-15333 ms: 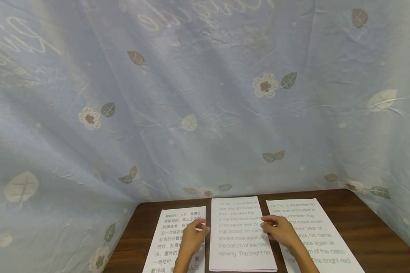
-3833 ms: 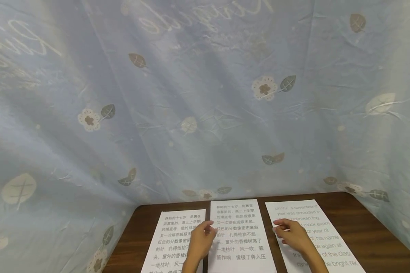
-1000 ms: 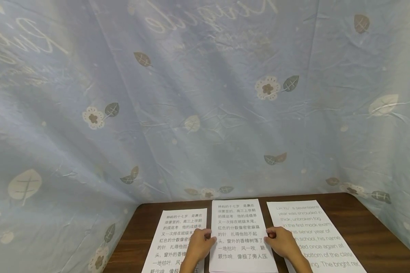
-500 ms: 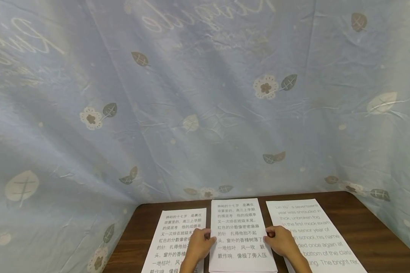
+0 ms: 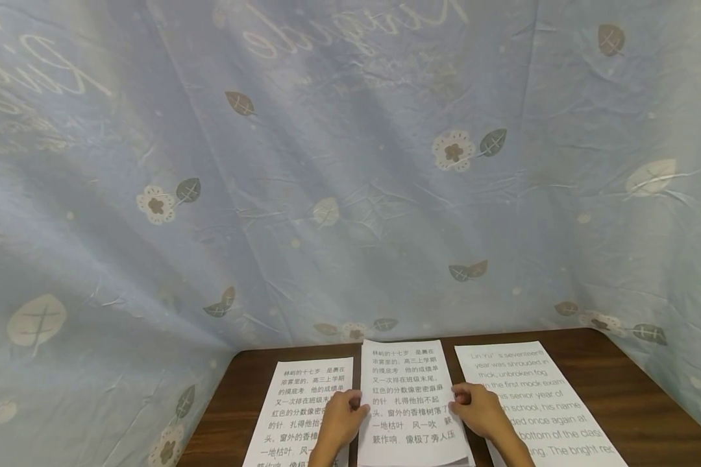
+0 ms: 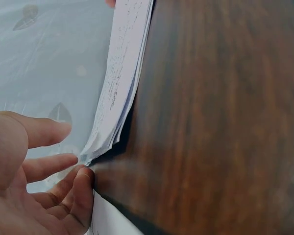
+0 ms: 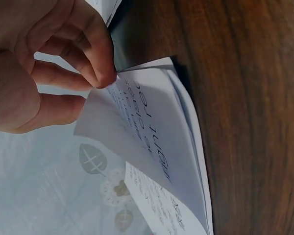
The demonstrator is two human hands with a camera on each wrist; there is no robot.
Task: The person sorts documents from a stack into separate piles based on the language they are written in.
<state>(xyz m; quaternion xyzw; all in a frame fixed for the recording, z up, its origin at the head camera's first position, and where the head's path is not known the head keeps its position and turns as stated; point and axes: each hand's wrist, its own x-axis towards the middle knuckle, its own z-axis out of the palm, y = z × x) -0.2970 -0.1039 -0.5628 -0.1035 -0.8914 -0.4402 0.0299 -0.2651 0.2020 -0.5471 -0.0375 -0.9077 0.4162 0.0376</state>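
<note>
In the head view a middle stack of white paper (image 5: 409, 418) lies face up, printed with large Chinese text. My right hand (image 5: 478, 410) pinches the top sheet (image 7: 95, 125) by its right edge. That edge is raised and bent away from the paper below, and large English print shows in the right wrist view. At the stack's left edge is my left hand (image 5: 340, 421), its fingertips touching the paper edge (image 6: 100, 139); its uppermost visible finger stands apart from the paper in the left wrist view. Both forearms reach over the neighbouring papers.
Chinese-printed paper (image 5: 289, 415) lies to the left, partly under my left forearm. English-printed paper (image 5: 555, 415) lies to the right. All rest on a dark brown wooden table (image 5: 613, 370). A pale blue curtain (image 5: 350, 259) with leaves and flowers hangs behind.
The middle stack's top page showed English earlier and later Chinese. Both hands came to its side edges. Over the last half second the right edge has risen slightly; the left hand stayed.
</note>
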